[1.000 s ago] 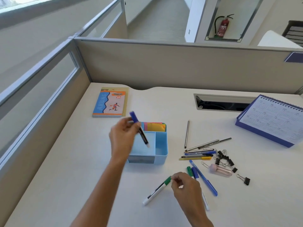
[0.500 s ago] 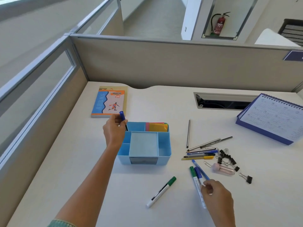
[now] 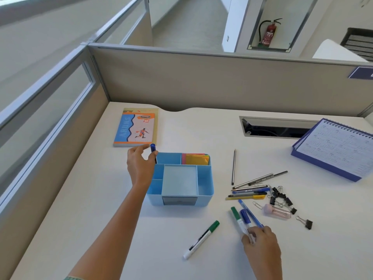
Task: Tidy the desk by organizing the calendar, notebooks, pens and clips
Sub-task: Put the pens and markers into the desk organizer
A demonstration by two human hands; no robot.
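Hands apart: left hand [image 3: 141, 168] pinches a blue marker [image 3: 152, 147] upright at the organiser's [image 3: 203, 196] far-left compartment. Right hand [image 3: 262, 245], near the desk's [image 3: 101, 219] front edge, pinches two markers [image 3: 244, 216] whose caps point toward the far edge. The organiser lies left of them, farther back.

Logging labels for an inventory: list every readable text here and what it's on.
"ARJUNS", apparently, vertical, on the notebook cover; its logo is blurred.
Calendar: print too small.
Fire extinguisher label: blurred.
Green-capped marker: print too small.
Blue partition sign: cut off.
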